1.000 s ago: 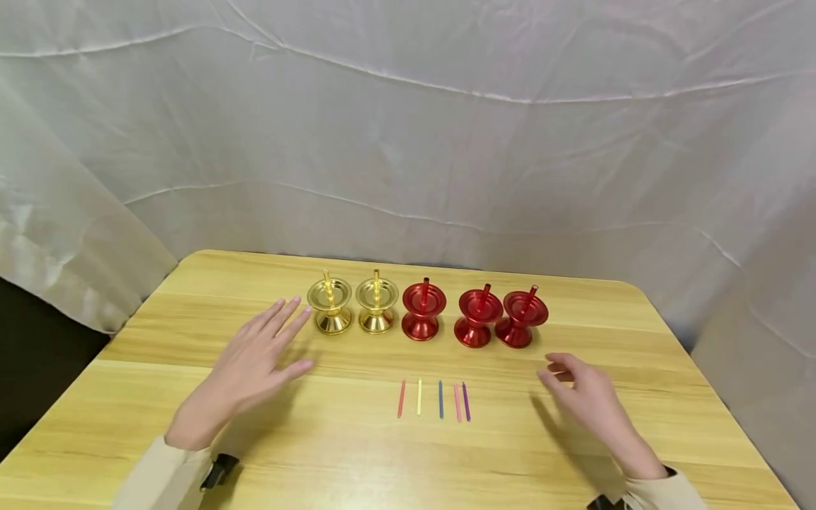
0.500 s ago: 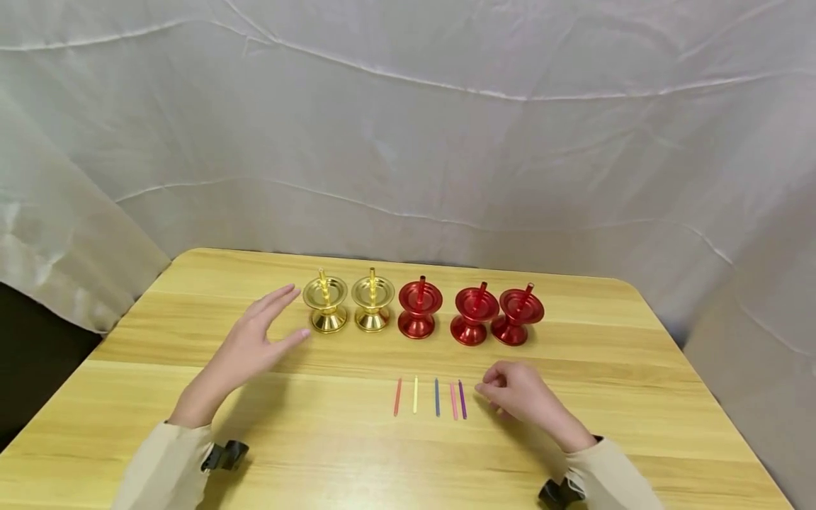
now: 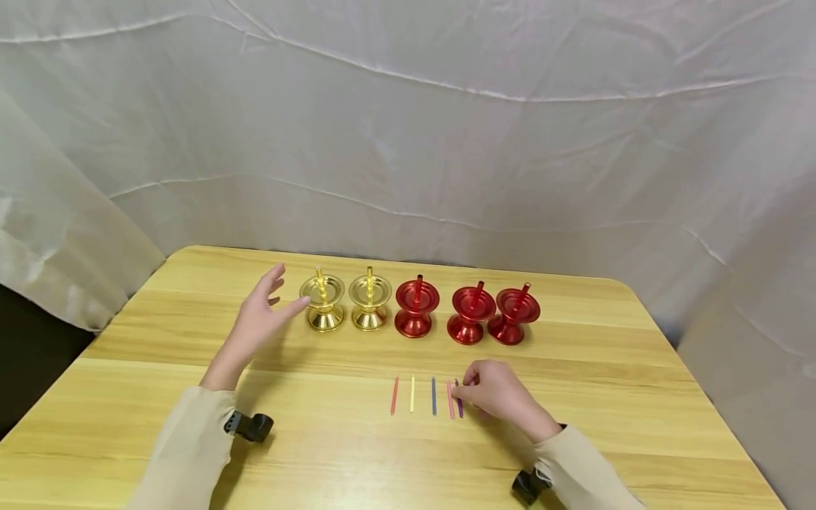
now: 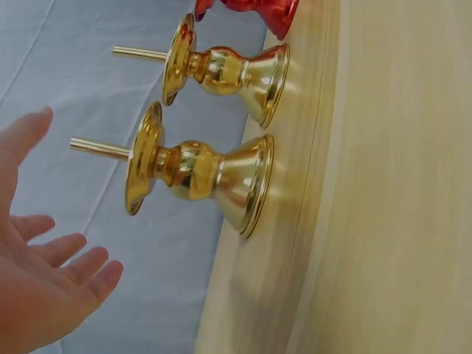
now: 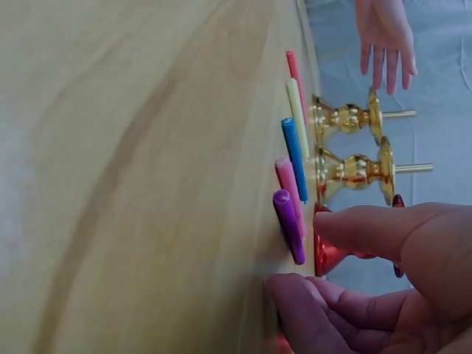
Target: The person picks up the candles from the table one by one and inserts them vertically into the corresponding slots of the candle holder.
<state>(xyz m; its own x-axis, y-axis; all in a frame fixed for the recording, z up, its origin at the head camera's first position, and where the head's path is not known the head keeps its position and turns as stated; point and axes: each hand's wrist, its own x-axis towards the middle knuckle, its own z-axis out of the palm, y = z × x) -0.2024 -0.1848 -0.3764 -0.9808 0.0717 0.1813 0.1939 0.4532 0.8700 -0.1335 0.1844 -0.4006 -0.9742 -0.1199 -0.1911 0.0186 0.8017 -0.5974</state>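
My right hand (image 3: 497,391) is at the right end of a row of thin candles, thumb and index finger apart on either side of the purple candle (image 5: 288,225). Contact with it cannot be made out. Left of it lie a pink candle (image 3: 450,400), a blue candle (image 3: 434,397), a pale yellow candle (image 3: 411,394) and a coral-red candle (image 3: 394,395). My left hand (image 3: 258,315), thumb and fingers spread, hovers left of the nearer gold candle holder (image 4: 195,171) and holds nothing.
Behind the candles stand a second gold candle holder (image 3: 370,304) and three red candle holders (image 3: 414,308), each with a stem rising from its dish. The wooden table (image 3: 350,460) ends at a pale cloth curtain (image 3: 408,142).
My right hand has moved left across the table to the purple candle. The left hand has risen and turned its palm inward, near the gold holder. Candles and holders stay put.
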